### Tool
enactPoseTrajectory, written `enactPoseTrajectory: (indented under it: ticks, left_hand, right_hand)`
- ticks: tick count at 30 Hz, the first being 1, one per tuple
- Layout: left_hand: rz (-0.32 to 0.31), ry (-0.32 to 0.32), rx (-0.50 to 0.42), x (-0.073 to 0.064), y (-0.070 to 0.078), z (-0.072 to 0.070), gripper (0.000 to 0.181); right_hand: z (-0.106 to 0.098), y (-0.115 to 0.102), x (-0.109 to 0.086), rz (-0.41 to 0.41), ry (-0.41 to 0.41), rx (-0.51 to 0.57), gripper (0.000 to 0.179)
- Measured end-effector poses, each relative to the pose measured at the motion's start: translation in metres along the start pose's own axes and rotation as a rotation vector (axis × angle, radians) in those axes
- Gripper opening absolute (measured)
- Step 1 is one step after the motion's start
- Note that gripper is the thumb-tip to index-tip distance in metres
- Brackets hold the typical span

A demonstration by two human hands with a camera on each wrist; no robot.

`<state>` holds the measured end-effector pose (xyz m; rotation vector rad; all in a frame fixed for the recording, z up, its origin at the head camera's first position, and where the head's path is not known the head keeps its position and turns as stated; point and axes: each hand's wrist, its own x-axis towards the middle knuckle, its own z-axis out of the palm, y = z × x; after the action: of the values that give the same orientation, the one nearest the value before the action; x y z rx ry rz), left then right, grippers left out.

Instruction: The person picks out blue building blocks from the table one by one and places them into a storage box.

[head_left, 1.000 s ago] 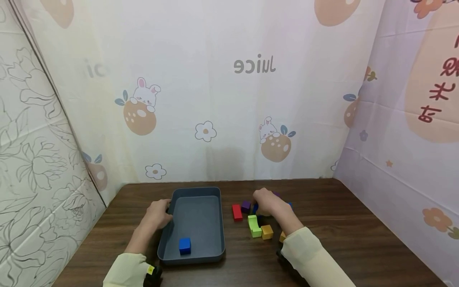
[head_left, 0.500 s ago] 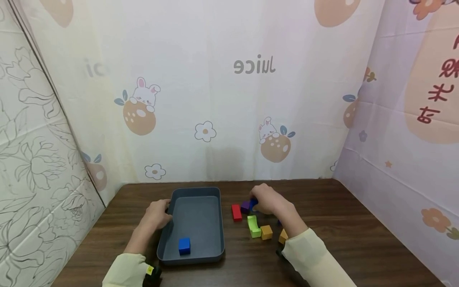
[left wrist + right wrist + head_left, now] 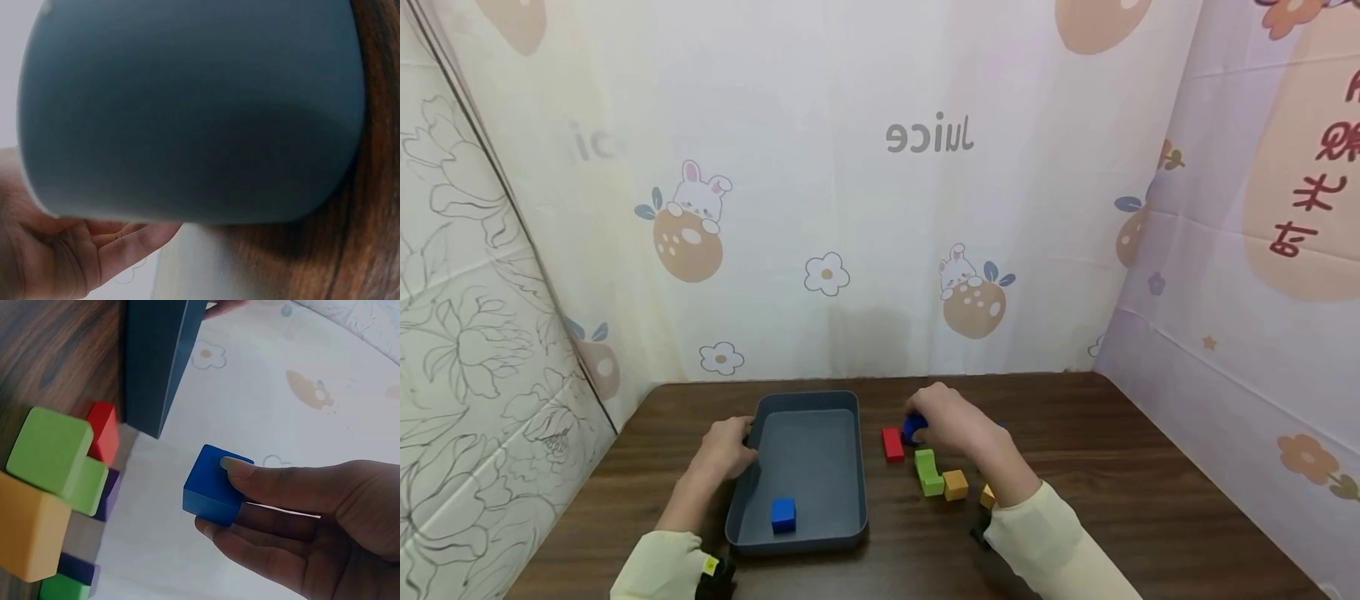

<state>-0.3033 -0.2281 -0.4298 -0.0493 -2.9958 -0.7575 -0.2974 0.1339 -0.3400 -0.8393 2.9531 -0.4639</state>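
My right hand (image 3: 953, 423) pinches a blue cube block (image 3: 215, 484) between thumb and fingers, raised off the table. In the head view this blue block (image 3: 913, 428) shows at the fingertips, beside a red block (image 3: 892, 445). My left hand (image 3: 721, 454) holds the left rim of a dark grey tray (image 3: 862, 467); in the left wrist view the tray wall (image 3: 194, 112) covers part of its fingers. Another blue block (image 3: 783, 516) lies inside the tray, near its front end.
Right of the tray are a light green block with a curved cutout (image 3: 928, 475), an orange block (image 3: 955, 485) and another orange block (image 3: 988, 497) partly behind the right forearm. Purple blocks (image 3: 109, 497) and a darker green block (image 3: 64, 588) show in the right wrist view.
My right hand has picked the blue block up from among the others and moved left with it, toward the tray. My left hand has stayed at the tray rim.
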Motion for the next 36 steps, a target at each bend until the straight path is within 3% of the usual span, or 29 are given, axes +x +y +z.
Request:
enactPoseTrajectory:
  ticks: [8, 23, 36]
  left_hand:
    - [0.001, 0.006, 0.001, -0.001, -0.002, 0.0, 0.06]
    - [0.032, 0.015, -0.003, -0.001, -0.002, -0.001, 0.061]
    - [0.037, 0.014, 0.005, 0.0, -0.002, 0.0, 0.06]
  right_hand:
    - [-0.002, -0.013, -0.003, -0.079, 0.023, 0.025, 0.024]
    - [0.009, -0.039, -0.009, -0.181, -0.013, 0.05, 0.024]
    - [0.027, -0.062, -0.002, -0.24, -0.055, -0.044, 0.02]
